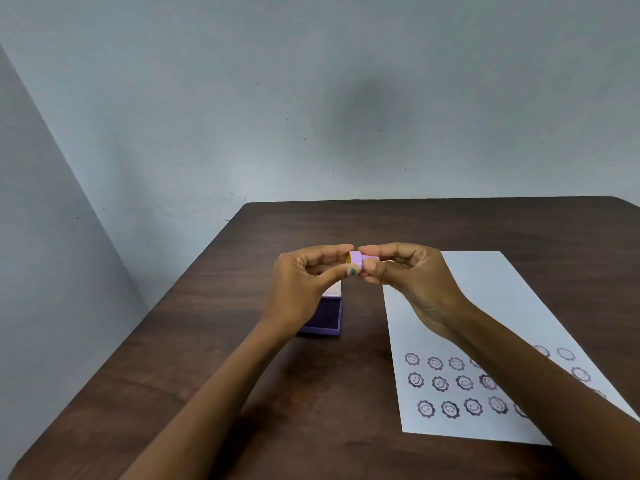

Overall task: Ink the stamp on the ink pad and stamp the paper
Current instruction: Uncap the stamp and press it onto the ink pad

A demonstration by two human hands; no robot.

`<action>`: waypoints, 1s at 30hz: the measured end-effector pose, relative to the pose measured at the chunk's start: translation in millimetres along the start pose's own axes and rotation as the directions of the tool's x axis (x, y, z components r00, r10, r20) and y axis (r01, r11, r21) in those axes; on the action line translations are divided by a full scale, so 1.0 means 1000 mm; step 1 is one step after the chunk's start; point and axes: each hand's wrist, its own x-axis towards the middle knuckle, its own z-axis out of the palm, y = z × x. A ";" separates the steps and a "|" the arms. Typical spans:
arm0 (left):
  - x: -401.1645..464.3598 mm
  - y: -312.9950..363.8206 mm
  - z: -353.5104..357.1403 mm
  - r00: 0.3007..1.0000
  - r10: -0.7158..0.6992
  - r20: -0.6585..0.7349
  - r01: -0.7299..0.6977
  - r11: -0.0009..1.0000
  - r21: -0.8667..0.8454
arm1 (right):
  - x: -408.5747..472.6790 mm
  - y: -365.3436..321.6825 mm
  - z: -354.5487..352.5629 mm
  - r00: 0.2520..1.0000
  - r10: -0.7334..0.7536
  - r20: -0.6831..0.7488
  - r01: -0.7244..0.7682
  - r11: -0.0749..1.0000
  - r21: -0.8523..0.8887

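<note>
A small round pink stamp (pixel 356 260) hangs in the air above the table, pinched from both sides. My left hand (pixel 304 285) grips its left end with thumb and fingers; a yellow edge shows there. My right hand (pixel 405 271) grips its right end. Below and behind my left hand lies the open purple ink pad (pixel 327 318), its dark pad facing up and its lid partly hidden. To the right lies the white paper (pixel 491 306), with three rows of purple smiling flower prints across its near part; my right forearm covers some of them.
The dark wooden table (pixel 242 375) stands against a grey wall, with its left edge running diagonally and its far edge just behind the hands. The paper's near edge lies close to the table's front right.
</note>
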 end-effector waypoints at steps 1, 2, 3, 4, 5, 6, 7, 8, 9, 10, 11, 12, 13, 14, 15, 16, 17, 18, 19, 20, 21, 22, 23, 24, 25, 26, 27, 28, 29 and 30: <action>0.000 -0.001 0.000 1.000 -0.013 -0.010 0.013 1.000 -0.005 | 0.000 0.000 0.000 0.999 -0.033 -0.016 0.032 0.998 -0.060; 0.000 -0.001 0.000 0.999 -0.027 -0.021 0.027 1.000 -0.007 | 0.000 0.000 0.001 0.997 -0.067 -0.027 0.063 0.992 -0.105; 0.000 -0.001 0.000 0.999 -0.042 -0.031 0.042 0.999 -0.013 | -0.001 0.000 0.002 0.994 -0.098 -0.037 0.093 0.987 -0.132; 0.000 -0.001 0.000 0.998 -0.058 -0.037 0.058 0.998 -0.016 | -0.001 -0.001 0.002 0.991 -0.125 -0.056 0.116 0.983 -0.142; 0.000 0.000 0.000 0.997 -0.069 -0.040 0.069 0.998 -0.007 | -0.002 -0.001 0.002 0.986 -0.145 -0.089 0.132 0.982 -0.139; 0.000 0.000 -0.001 0.997 -0.067 -0.040 0.068 0.998 0.020 | -0.002 -0.001 0.002 0.979 -0.154 -0.135 0.138 0.982 -0.126; -0.001 0.000 -0.001 0.998 -0.047 -0.033 0.050 0.996 0.076 | -0.001 0.000 0.001 0.969 -0.154 -0.191 0.135 0.985 -0.111; -0.002 0.000 0.000 1.000 -0.015 -0.015 0.018 0.988 0.154 | -0.001 0.001 -0.001 0.958 -0.147 -0.248 0.125 0.987 -0.105; -0.004 -0.001 0.001 1.000 0.019 0.017 -0.022 0.972 0.236 | 0.001 0.002 -0.003 0.944 -0.137 -0.299 0.108 0.988 -0.113; -0.006 -0.001 0.003 0.997 0.050 0.059 -0.065 0.950 0.307 | 0.002 0.003 -0.005 0.932 -0.127 -0.340 0.088 0.988 -0.129; -0.008 -0.001 0.005 0.991 0.078 0.106 -0.112 0.924 0.366 | 0.003 0.005 -0.006 0.922 -0.117 -0.370 0.069 0.987 -0.142; -0.011 -0.001 0.008 0.982 0.107 0.155 -0.163 0.893 0.418 | 0.004 0.006 -0.008 0.915 -0.108 -0.389 0.054 0.988 -0.148; -0.012 -0.001 0.011 0.971 0.131 0.200 -0.213 0.858 0.468 | 0.005 0.007 -0.009 0.911 -0.101 -0.399 0.044 0.988 -0.149; -0.013 -0.001 0.013 0.960 0.143 0.241 -0.252 0.817 0.519 | 0.005 0.008 -0.010 0.909 -0.095 -0.406 0.037 0.988 -0.149; -0.014 -0.002 0.016 0.949 0.140 0.281 -0.282 0.773 0.568 | 0.005 0.008 -0.010 0.907 -0.091 -0.410 0.029 0.988 -0.154; -0.016 -0.003 0.017 0.941 0.119 0.316 -0.299 0.731 0.613 | 0.006 0.009 -0.010 0.907 -0.087 -0.412 0.021 0.987 -0.160; -0.017 -0.004 0.019 0.935 0.085 0.344 -0.302 0.697 0.650 | 0.006 0.010 -0.010 0.907 -0.083 -0.413 0.015 0.986 -0.165; -0.017 -0.006 0.019 0.930 0.046 0.364 -0.299 0.673 0.676 | 0.006 0.010 -0.011 0.908 -0.081 -0.412 0.011 0.985 -0.170; -0.018 -0.008 0.019 0.926 0.015 0.378 -0.293 0.660 0.691 | 0.006 0.010 -0.011 0.908 -0.080 -0.411 0.007 0.985 -0.175; -0.018 -0.009 0.019 0.923 -0.005 0.385 -0.288 0.655 0.699 | 0.006 0.011 -0.011 0.909 -0.078 -0.410 0.004 0.984 -0.178; -0.018 -0.011 0.019 0.923 -0.012 0.386 -0.286 0.650 0.704 | 0.006 0.011 -0.011 0.910 -0.076 -0.408 0.002 0.984 -0.180; -0.018 -0.012 0.019 0.923 -0.012 0.383 -0.287 0.643 0.710 | 0.006 0.011 -0.011 0.911 -0.074 -0.406 -0.001 0.983 -0.181; -0.018 -0.013 0.018 0.925 -0.008 0.379 -0.288 0.636 0.716 | 0.007 0.012 -0.010 0.912 -0.071 -0.405 -0.006 0.983 -0.185; -0.017 -0.013 0.017 0.927 -0.005 0.374 -0.287 0.633 0.719 | 0.007 0.012 -0.010 0.912 -0.068 -0.405 -0.011 0.982 -0.190; -0.016 -0.013 0.015 0.929 -0.003 0.369 -0.283 0.637 0.717 | 0.007 0.013 -0.010 0.913 -0.067 -0.403 -0.015 0.980 -0.197; -0.015 -0.012 0.012 0.931 -0.002 0.365 -0.278 0.645 0.712 | 0.007 0.013 -0.010 0.916 -0.070 -0.395 -0.013 0.979 -0.202; -0.012 -0.010 0.006 0.934 0.001 0.358 -0.271 0.659 0.702 | 0.006 0.013 -0.010 0.922 -0.074 -0.380 -0.006 0.979 -0.205; -0.008 -0.009 0.000 0.939 0.002 0.344 -0.253 0.682 0.686 | 0.006 0.013 -0.010 0.928 -0.078 -0.363 0.000 0.978 -0.211; -0.004 -0.008 -0.008 0.949 -0.004 0.316 -0.219 0.713 0.666 | 0.006 0.013 -0.010 0.934 -0.084 -0.348 0.004 0.975 -0.224; 0.000 -0.007 -0.018 0.960 -0.025 0.279 -0.169 0.741 0.649 | 0.006 0.013 -0.010 0.939 -0.089 -0.333 0.008 0.972 -0.237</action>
